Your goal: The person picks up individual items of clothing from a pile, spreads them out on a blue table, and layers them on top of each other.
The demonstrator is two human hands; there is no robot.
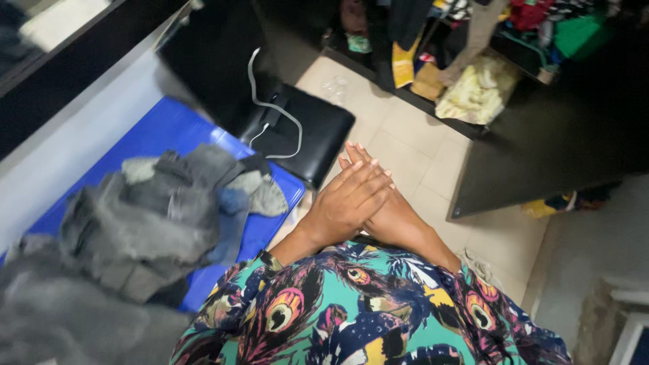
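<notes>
Grey, crumpled denim garments (142, 216) are seen heaped on a bright blue flat surface (162, 128) at the left of the head view; the heap's long axis runs from lower left to upper right, its far end pointing toward a black padded stool (318, 132). No package, label or sign is made out. A white cable (270, 105) is draped over the stool's top.

Both hands are held in front of the body, over the pale tiled floor (405, 155), just right of the blue surface's edge and apart from the denim. The left hand (348, 199) is laid flat on top of the right hand (392, 213), palms pressed together, fingers straight and closed, fingertips pointing away from the body toward the upper right. Nothing is held between them. Both forearms are bent in from either side and meet at the wrists above a teal, feather-patterned garment (365, 311) worn by the person.

Beyond, a dark low shelf (534, 128) is noted, with jumbled yellow, red and green cloths (480, 88) piled along its far edge.
</notes>
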